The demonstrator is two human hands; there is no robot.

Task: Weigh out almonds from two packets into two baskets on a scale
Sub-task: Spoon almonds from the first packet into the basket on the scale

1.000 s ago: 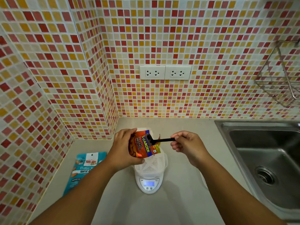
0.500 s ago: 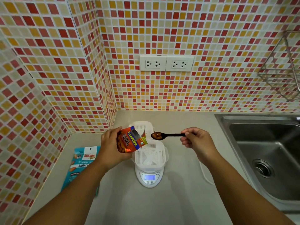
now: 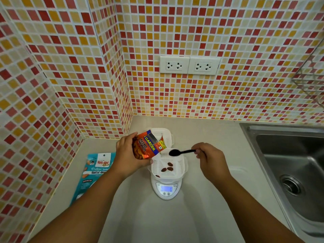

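Both arms reach forward — left hand [image 3: 128, 155] and right hand [image 3: 209, 157] each curled in a grip

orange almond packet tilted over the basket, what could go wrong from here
The left hand holds the orange almond packet tilted with its torn mouth over the basket on the scale; almonds could spill out and overshoot the weight. The right hand holds the black spoon just above the basket's rim; bumping it could disturb the reading.

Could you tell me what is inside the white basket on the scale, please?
The white basket on the scale holds a few loose almonds. The orange packet in the left hand covers its near-left corner, so more there cannot be ruled out.
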